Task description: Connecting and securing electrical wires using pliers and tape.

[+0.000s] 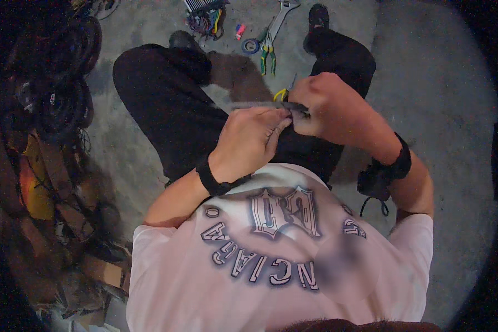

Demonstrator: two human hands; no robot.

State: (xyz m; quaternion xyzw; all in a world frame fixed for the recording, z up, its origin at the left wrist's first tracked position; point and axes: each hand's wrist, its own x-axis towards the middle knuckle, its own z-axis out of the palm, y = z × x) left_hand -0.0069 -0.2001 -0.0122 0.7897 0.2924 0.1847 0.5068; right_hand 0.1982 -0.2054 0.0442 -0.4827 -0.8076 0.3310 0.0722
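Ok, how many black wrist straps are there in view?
2: the left strap around the left wrist, the right strap around the right wrist. Others could be hidden in the dark edges.

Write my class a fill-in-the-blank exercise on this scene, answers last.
The left hand and right hand meet at a thin strip, over ____ trousers.
Beside the right hand, a tool shows a ____ handle.
The pliers have yellow and ____ handles.
The roll of tape lies to the pliers' ____ in the picture.

Missing words: black; yellow; green; left.
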